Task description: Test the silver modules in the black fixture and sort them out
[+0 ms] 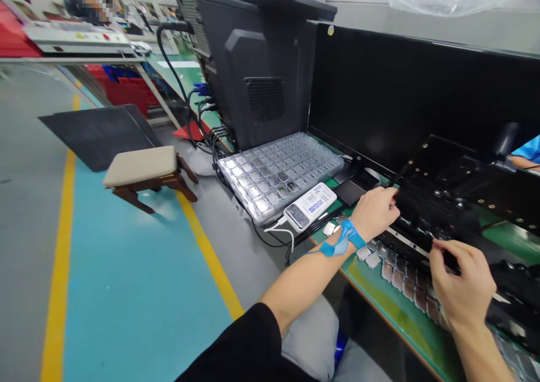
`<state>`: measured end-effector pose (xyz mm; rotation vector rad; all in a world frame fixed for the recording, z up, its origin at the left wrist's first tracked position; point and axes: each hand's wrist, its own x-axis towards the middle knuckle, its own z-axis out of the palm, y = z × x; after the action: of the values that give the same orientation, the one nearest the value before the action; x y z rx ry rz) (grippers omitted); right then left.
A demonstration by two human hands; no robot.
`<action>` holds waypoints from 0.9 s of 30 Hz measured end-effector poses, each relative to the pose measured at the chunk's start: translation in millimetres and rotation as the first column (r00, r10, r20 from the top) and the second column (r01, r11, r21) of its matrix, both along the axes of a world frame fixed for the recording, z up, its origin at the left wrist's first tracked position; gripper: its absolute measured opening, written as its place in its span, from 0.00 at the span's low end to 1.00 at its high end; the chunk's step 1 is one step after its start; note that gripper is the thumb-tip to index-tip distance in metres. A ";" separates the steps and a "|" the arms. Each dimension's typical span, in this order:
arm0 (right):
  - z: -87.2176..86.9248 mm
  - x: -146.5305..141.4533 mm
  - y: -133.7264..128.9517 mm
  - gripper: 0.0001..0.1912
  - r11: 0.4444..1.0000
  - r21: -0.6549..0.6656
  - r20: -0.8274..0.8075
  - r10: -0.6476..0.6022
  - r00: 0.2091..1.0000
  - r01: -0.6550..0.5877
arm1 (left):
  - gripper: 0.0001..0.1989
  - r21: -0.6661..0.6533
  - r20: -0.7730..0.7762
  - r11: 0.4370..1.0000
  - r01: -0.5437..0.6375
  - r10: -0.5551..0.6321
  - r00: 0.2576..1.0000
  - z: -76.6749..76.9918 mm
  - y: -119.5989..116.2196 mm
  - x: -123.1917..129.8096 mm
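My left hand (375, 213), with a blue strap (343, 240) round the wrist, is closed at the left end of a black fixture on the bench; what its fingers hold is hidden. To its right, my right hand (464, 278) pinches something too small to make out above a silver metal strip (408, 241). Small plastic trays with brownish pieces (407, 286) lie between the fixture and the bench's front edge. A white power bank (311, 206) with a white cable rests left of my left hand.
A clear compartment tray (280, 174) lies before a black computer case (261, 72). Behind the fixture stands a black monitor (413, 89). A padded stool (141, 165) is on the floor at left; a person (86, 2) is far back.
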<state>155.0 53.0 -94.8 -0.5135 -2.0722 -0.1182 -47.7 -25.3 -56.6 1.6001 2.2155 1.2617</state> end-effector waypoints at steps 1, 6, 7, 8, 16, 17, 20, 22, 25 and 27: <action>-0.7 1.2 -0.5 0.07 0.999 0.035 0.001 0.003 1.000 -0.003 | 0.12 0.026 0.027 0.999 0.021 -0.021 0.999 1.5 -3.5 -1.4; 0.2 7.1 -10.1 0.10 0.964 0.252 0.034 0.082 0.996 -0.088 | 0.13 0.106 -0.014 0.991 0.076 -0.075 0.997 19.0 -69.1 -40.7; 2.3 5.7 -15.2 0.11 0.952 0.274 0.067 0.124 0.990 -0.137 | 0.12 0.123 -0.027 0.990 0.073 -0.071 0.997 21.7 -89.4 -59.3; 5.2 2.2 -21.6 0.12 0.940 0.279 0.104 0.175 0.979 -0.197 | 0.12 0.122 -0.036 0.991 0.059 -0.055 0.998 23.2 -110.0 -81.8; 43.8 -150.8 -92.0 0.09 0.803 -0.144 0.132 0.595 0.793 -0.579 | 0.18 -0.074 -0.011 0.690 -0.720 0.721 0.693 -4.9 -196.5 -278.4; 46.5 -181.8 -100.0 0.09 0.770 -0.253 0.112 0.625 0.773 -0.585 | 0.16 -0.090 -0.021 0.674 -0.733 0.735 0.678 -10.2 -196.8 -288.5; 46.3 -268.3 -121.2 0.10 0.715 -0.530 0.156 0.610 0.777 -0.455 | 0.14 -0.112 -0.046 0.663 -0.740 0.740 0.671 -22.4 -194.6 -298.1; 40.0 -311.5 -132.3 0.12 0.710 -0.568 0.173 0.597 0.784 -0.416 | 0.14 -0.116 -0.067 0.654 -0.747 0.746 0.663 -27.2 -194.2 -296.5; 25.7 -347.6 -142.3 0.13 0.701 -0.612 0.220 0.595 0.773 -0.365 | 0.12 -0.116 -0.106 0.636 -0.763 0.755 0.647 -31.3 -196.1 -296.1; 16.7 -356.4 -144.3 0.12 0.705 -0.624 0.251 0.589 0.768 -0.337 | 0.11 -0.120 -0.129 0.630 -0.767 0.756 0.642 -33.1 -197.2 -298.9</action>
<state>-201.4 -91.3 -78.0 -0.2660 -2.6247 0.7714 -346.5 -222.5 -89.7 0.5944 3.0960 1.0969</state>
